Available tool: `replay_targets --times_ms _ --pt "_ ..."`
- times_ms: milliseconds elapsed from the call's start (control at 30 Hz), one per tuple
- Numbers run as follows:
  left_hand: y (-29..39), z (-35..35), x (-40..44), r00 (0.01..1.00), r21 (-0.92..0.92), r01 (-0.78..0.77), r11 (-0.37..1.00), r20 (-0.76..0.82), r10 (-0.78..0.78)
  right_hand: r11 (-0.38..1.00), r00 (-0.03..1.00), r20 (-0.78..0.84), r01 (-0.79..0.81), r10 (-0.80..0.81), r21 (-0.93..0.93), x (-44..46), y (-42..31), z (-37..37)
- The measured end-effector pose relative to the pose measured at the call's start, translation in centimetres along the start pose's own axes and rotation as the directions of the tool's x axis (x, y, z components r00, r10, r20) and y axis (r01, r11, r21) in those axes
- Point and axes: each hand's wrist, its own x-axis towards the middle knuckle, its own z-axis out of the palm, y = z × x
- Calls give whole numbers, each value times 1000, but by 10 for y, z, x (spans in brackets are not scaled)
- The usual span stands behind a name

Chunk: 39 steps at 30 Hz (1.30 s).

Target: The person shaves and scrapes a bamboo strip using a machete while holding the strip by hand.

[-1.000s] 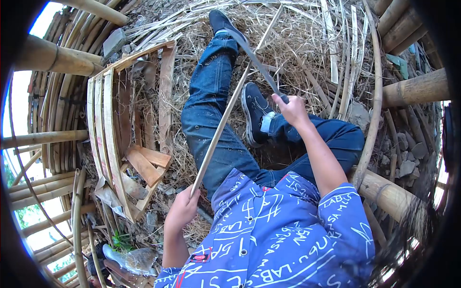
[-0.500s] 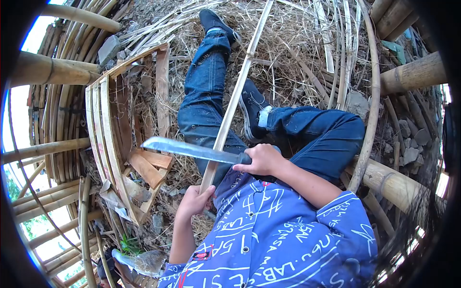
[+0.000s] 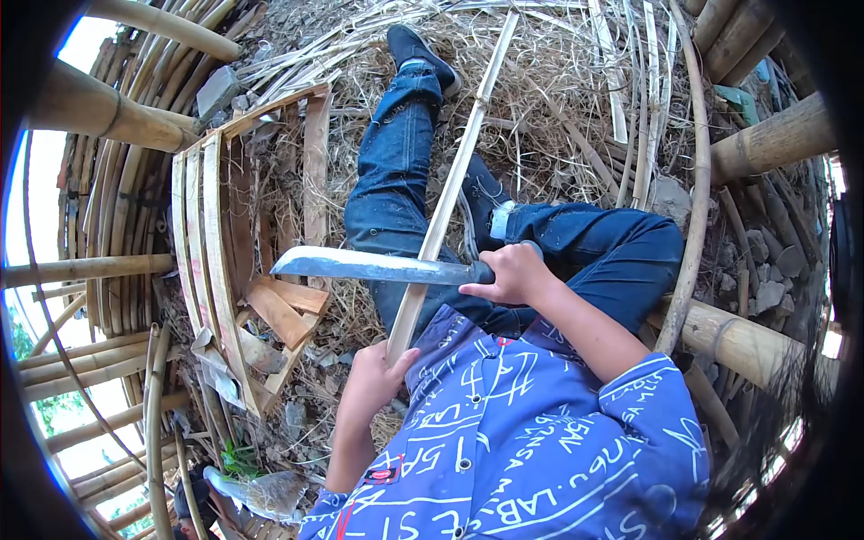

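Note:
My right hand (image 3: 515,273) is wrapped round the dark handle of a machete (image 3: 378,265). Its broad blade points left and lies across a long split bamboo strip (image 3: 456,171). Closed on the near end of that strip is my left hand (image 3: 376,373), thumb along its side. The strip runs away from me between my legs, past my shoes, with a node partway up. Blade and strip cross a little beyond my left hand; whether the edge bites into the bamboo I cannot tell.
A wooden crate (image 3: 209,243) with loose wood pieces (image 3: 283,310) stands on the left. Bamboo shavings (image 3: 558,135) cover the ground. Thick bamboo poles (image 3: 747,351) frame both sides, with stones (image 3: 769,288) at the right. Part of another person (image 3: 193,504) shows at lower left.
The machete has shifted slightly up the strip, away from my left hand, and its blade lies more level. The strip's far end has swung a little right. The whole view has shifted slightly.

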Motion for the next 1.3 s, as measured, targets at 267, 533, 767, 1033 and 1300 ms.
replay_targets --times_ms 267,533,767,1033,1300 --pt "2 -14 -8 996 -41 83 996 39 -82 957 952 -99 -290 290 10 3 50 1" --pt "17 -12 0 996 -57 70 996 62 -67 838 882 -68 -417 467 351 -7 57 -23" --pt "24 -10 12 982 99 -188 977 0 189 867 955 195 -286 223 407 -24 -8 -3" --pt "21 -5 11 982 251 -161 954 -54 180 893 951 195 -294 238 340 -17 7 -18" --pt "39 -4 4 989 175 -138 975 -37 146 912 925 18 -378 380 158 -8 58 -30"
